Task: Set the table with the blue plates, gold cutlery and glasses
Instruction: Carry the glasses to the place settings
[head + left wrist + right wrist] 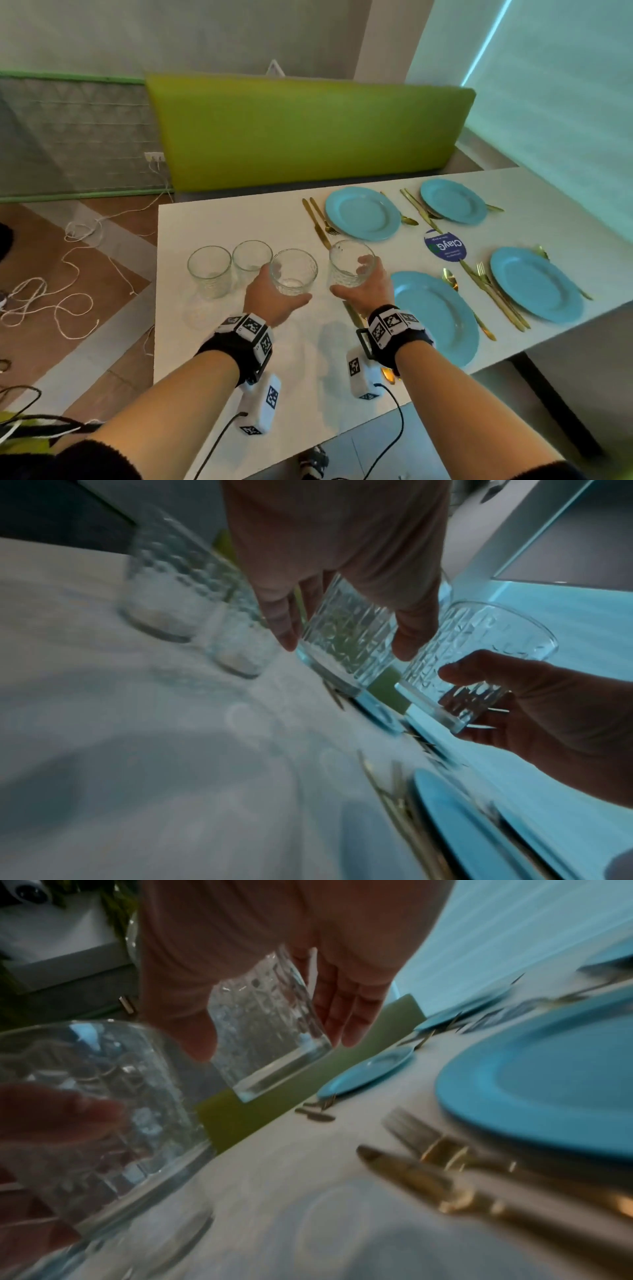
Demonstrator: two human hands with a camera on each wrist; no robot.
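Each hand grips one clear patterned tumbler above the white bench (239, 219). The left hand (270, 298) wraps its fingers and thumb around the left-held glass (293, 272), and the right hand (368, 287) clamps the right-held glass (351, 263) the same way, thumb on the near side and fingers behind. In the wrist views both tumblers sit clear of the bench surface, bases tilted, so they are lifted rather than standing. Two more glasses stand upright on the bench to the left: the outer glass (209, 275) and the rear glass (251, 258), close together and just beside the left hand. To the right lie four blue plates: the near plate (442, 315) just beside the right hand, the far-left plate (363, 213), the far-right plate (452, 201) and the right-edge plate (536, 284). Gold cutlery lies beside each plate, such as a knife and fork pair (320, 219) left of the far-left plate. A round blue sticker (444, 246) sits between the plates.
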